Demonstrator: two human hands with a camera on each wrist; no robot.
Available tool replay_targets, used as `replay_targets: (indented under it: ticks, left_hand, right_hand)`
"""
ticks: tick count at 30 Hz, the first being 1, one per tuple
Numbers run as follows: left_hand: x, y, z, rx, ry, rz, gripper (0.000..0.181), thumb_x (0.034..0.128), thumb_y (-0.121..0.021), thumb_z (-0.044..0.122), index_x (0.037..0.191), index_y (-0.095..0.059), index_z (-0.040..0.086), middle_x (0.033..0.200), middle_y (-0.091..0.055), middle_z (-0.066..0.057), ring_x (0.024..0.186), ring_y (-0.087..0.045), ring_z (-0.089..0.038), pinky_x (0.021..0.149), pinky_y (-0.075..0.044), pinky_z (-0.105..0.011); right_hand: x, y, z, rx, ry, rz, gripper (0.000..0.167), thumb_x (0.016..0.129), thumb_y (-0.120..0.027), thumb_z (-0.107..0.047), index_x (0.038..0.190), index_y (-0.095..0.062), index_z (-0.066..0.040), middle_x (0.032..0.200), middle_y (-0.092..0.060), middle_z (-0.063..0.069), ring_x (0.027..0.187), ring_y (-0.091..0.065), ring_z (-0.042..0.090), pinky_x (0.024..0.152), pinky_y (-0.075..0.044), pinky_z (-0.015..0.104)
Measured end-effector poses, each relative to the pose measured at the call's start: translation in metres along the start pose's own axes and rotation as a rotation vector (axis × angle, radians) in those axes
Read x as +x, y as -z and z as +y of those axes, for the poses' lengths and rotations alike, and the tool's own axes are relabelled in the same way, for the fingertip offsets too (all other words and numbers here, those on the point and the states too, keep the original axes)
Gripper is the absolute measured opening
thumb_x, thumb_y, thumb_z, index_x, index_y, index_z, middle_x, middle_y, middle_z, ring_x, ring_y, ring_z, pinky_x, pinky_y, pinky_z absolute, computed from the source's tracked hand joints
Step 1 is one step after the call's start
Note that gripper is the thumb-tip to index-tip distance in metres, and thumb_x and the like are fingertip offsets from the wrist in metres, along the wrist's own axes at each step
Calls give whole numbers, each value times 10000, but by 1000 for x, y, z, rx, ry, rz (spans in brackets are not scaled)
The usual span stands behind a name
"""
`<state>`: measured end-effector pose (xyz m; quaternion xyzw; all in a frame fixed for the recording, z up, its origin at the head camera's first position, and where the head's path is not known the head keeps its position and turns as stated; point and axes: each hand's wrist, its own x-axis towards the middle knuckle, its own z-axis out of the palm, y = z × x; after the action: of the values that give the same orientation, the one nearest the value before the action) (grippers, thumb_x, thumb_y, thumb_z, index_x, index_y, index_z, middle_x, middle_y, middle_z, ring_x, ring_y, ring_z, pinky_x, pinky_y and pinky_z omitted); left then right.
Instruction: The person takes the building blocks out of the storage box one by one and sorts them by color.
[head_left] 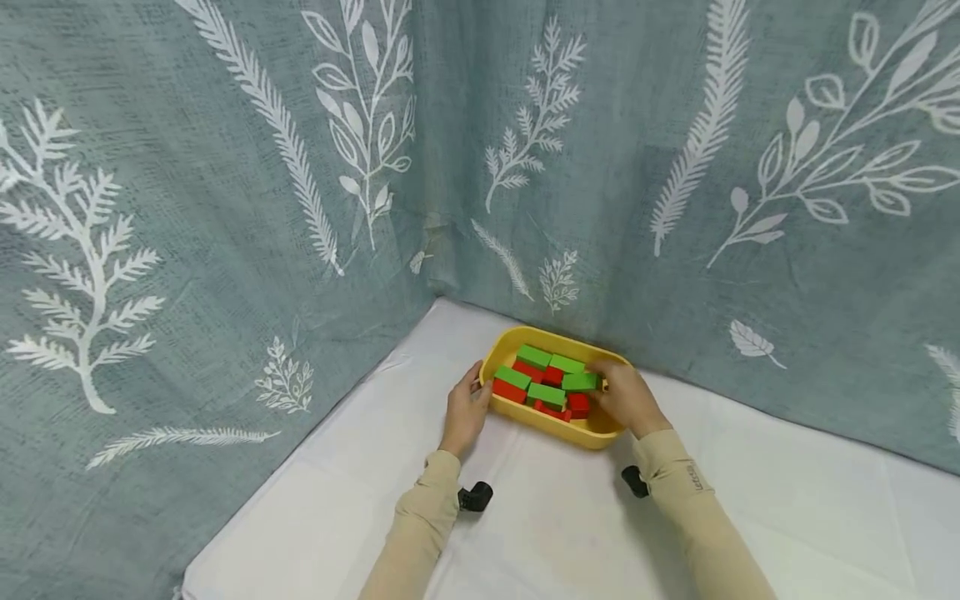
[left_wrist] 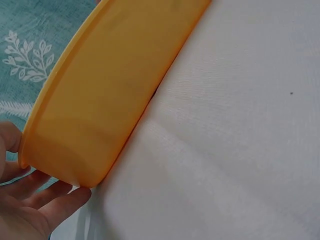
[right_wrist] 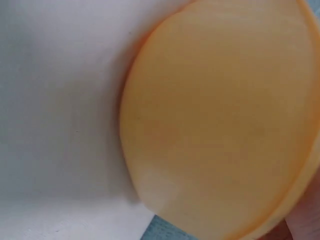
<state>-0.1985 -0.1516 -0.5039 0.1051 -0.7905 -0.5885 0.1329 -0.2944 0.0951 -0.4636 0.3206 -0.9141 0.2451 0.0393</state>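
Observation:
A yellow plastic bin with rounded corners stands on the white-covered table, holding several green and red blocks. My left hand grips its left end. In the left wrist view, the left hand has a digit at the rim and other fingers against the outside of the end wall. Over the right end reaches my right hand, its fingers on a green block inside, above a red block. The bin's wall fills most of the right wrist view and hides those fingers.
Green-blue curtains with white leaf prints hang behind and to the left, meeting in a corner just beyond the bin. White cloth covers the table. A black wrist device sits beside the left sleeve, another by the right.

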Motion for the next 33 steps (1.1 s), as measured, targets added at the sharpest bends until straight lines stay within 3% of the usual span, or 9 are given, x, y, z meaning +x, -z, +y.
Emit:
replay_targets:
  ticks: [5,13,18,22,28,33]
  left_hand:
    - [2,-9,1,-27,-1,3,488,1023,-507,116,1474,-386,-22,1424,-482,-224,1221,-529,-337,928,-528,-399]
    - [5,-3,2,-66,29,-20,494,1026,-493,112,1486,-367,-16,1462,-447,-200,1225,-507,-332,945,-506,-392]
    - [5,-8,-1,-62,62,-50,491,1027,-483,101,1489,-360,-14,1462,-440,-202,1227,-500,-330,902,-490,-243]
    - [7,-3,1,-70,74,-70,495,1032,-480,117,1497,-353,6,1467,-437,-186,1233,-493,-307,852,-460,-142]
    - [9,3,1,-113,110,-113,517,1036,-488,143,1511,-326,17,1467,-417,-206,1266,-477,-310,914,-492,-188]
    - [9,0,2,-140,118,-133,517,1032,-498,141,1508,-335,21,1465,-418,-207,1258,-483,-310,922,-509,-229]
  right_hand:
    - [-6,11,5,2,-11,14,361,772,-761,71,1123,-680,44,1096,-684,192,968,-648,340,850,-548,471]
    - [-17,28,11,118,-86,122,408,816,-728,91,1211,-630,78,1145,-654,227,1015,-646,342,834,-583,405]
    - [-41,43,26,253,-185,201,441,861,-685,82,1286,-566,96,1238,-598,250,1119,-604,364,877,-573,377]
    - [-52,54,37,295,-242,265,461,866,-680,78,1309,-551,87,1257,-586,254,1140,-591,373,883,-571,397]
    - [-66,66,54,290,-318,269,505,869,-685,63,1348,-527,69,1305,-561,256,1165,-571,383,907,-559,420]
    - [-80,65,67,282,-337,263,509,850,-693,86,1331,-528,100,1274,-568,286,1137,-580,403,896,-561,438]
